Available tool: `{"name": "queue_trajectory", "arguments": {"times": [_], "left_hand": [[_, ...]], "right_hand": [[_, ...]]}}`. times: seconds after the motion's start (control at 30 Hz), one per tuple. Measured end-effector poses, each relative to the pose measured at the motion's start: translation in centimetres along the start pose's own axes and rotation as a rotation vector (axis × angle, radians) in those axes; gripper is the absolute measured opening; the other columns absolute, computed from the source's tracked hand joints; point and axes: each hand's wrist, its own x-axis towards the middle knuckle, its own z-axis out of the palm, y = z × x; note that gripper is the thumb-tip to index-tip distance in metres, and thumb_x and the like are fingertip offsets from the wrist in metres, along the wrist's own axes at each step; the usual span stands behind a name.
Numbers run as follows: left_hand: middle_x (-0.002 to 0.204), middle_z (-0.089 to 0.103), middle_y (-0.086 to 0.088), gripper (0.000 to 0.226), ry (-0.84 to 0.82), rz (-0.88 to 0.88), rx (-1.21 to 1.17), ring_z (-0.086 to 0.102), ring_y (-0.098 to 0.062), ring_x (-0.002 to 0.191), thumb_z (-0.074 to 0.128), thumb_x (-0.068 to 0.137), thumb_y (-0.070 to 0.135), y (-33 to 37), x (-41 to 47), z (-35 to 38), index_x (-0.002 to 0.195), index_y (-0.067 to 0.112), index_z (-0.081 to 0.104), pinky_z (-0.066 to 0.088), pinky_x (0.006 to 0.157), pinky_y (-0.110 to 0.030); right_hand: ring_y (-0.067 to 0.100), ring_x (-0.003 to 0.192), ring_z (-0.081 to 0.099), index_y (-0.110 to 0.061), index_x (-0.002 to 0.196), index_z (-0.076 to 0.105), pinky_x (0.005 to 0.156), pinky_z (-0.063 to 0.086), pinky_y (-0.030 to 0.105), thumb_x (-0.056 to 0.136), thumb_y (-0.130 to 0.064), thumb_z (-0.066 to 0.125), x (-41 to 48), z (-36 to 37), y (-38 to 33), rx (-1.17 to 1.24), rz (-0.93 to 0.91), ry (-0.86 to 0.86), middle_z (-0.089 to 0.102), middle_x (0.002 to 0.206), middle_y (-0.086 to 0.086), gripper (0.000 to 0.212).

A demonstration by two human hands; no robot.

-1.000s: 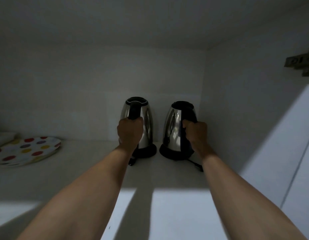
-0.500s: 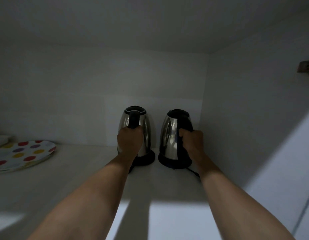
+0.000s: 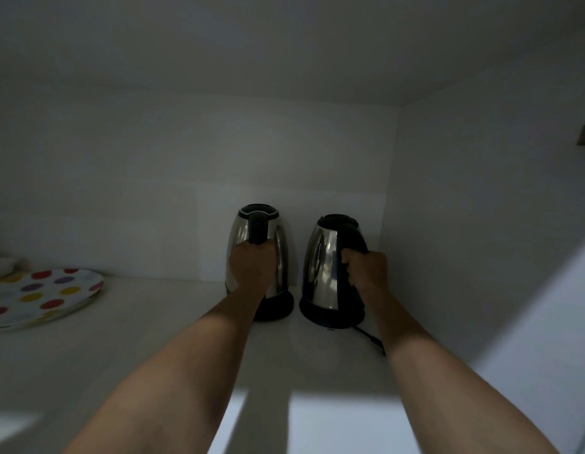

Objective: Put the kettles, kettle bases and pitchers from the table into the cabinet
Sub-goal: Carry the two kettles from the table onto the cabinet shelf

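Two steel kettles are sitting on bases on the shelf; left hand is gripping left kettle by its handle, right hand gripping right kettle likewise—rigid, slick, probably fairly light.

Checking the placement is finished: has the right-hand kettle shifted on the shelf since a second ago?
Cannot tell. The right kettle keeps about the same gap to the cabinet's right wall; the camera itself moved.
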Motion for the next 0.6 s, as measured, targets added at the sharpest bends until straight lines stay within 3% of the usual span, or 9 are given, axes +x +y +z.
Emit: {"name": "queue_trajectory", "arguments": {"times": [0.13,0.27,0.4,0.5,0.6], "left_hand": [[0.077,0.068,-0.011,0.026,0.004,0.02,-0.002,0.064,-0.03,0.072,0.064,0.084,0.03,0.35,0.13,0.63,0.085,0.004,0.069,0.053,0.068,-0.033],[0.064,0.059,-0.006,0.026,-0.021,0.02,-0.019,0.059,-0.025,0.064,0.064,0.087,0.029,0.37,-0.16,1.02,0.078,0.005,0.066,0.045,0.062,-0.028],[0.067,0.061,-0.006,0.023,-0.011,0.01,-0.046,0.059,-0.023,0.063,0.064,0.087,0.027,-0.01,-0.09,0.73,0.077,0.007,0.064,0.05,0.062,-0.03],[0.068,0.061,-0.007,0.02,-0.026,0.034,-0.03,0.057,-0.022,0.061,0.064,0.086,0.025,-0.04,0.02,0.56,0.077,0.007,0.064,0.043,0.056,-0.026],[0.07,0.063,-0.01,0.021,-0.038,0.048,-0.009,0.059,-0.026,0.064,0.064,0.085,0.025,0.01,0.2,0.67,0.074,0.007,0.063,0.043,0.06,-0.027]], "right_hand": [[0.02,0.047,0.052,-0.009,0.069,0.063,0.044,0.039,0.026,0.077,-0.018,0.074,0.26,-0.32,0.05,-0.001,0.004,-0.007,0.061,0.063,0.008,0.015],[0.019,0.046,0.05,-0.01,0.066,0.062,0.045,0.038,0.026,0.079,-0.015,0.073,0.5,-0.54,0.19,-0.001,-0.003,-0.007,0.059,0.06,0.008,0.018],[0.021,0.048,0.052,-0.009,0.067,0.064,0.048,0.04,0.029,0.078,-0.018,0.075,0.68,-0.49,0.12,-0.017,0.003,-0.006,0.06,0.061,0.009,0.018],[0.022,0.048,0.053,-0.007,0.066,0.065,0.05,0.042,0.03,0.078,-0.018,0.075,0.75,-0.54,0.05,-0.02,-0.005,-0.003,0.061,0.061,0.009,0.02],[0.023,0.051,0.054,-0.007,0.063,0.062,0.054,0.044,0.032,0.078,-0.018,0.077,0.74,-0.78,0.15,-0.017,-0.015,0.015,0.061,0.063,0.011,0.024]]}}
